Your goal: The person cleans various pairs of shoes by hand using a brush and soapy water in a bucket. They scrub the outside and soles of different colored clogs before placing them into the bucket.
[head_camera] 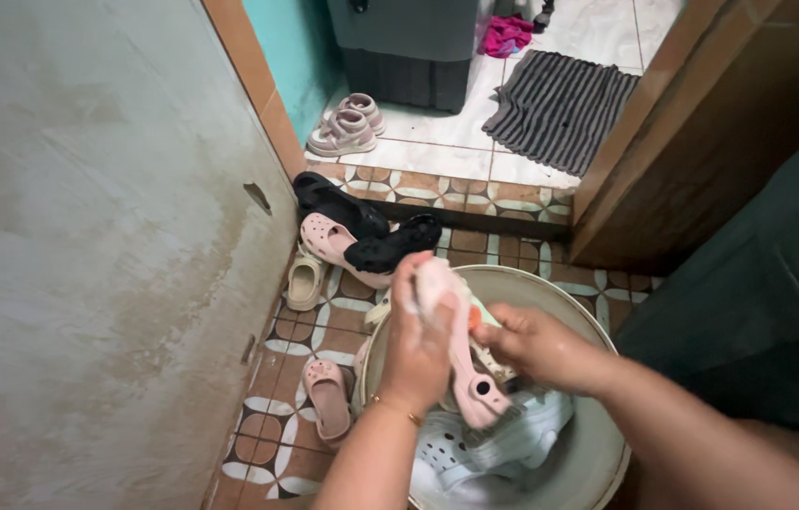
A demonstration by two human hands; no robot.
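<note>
Nearest to you, a pale blue clog (pixel 498 436) lies in the bottom of the round basin (pixel 607 444), under your hands, where drips from above can fall back into the basin rather than on the floor.

Above it, your left hand (pixel 421 338) is curled closed around the front of a pink clog (pixel 467 364), fingers wrapped over the top with what looks like white suds on them. Your wrist is bent upward, with a thin gold bracelet (pixel 397 408) showing on it. Your right hand (pixel 536 346) comes in from the right, forearm low across the basin, fingers pinched shut on something small and orange (pixel 475 319) pressed against the clog; I cannot tell what that thing is. The clog hangs tilted, heel down over the basin, so both hands can reach its upper side.

Just beyond the basin, on the patterned tile floor (pixel 272 453), sit a small pink clog (pixel 326 397), a cream one (pixel 305 280), another pink one (pixel 335 244) and black sandals (pixel 361 222), bunched against the wall.

Farther off, past the step, a pair of pale sandals (pixel 347 125) and a striped mat (pixel 558 106) lie on white tiles.
</note>
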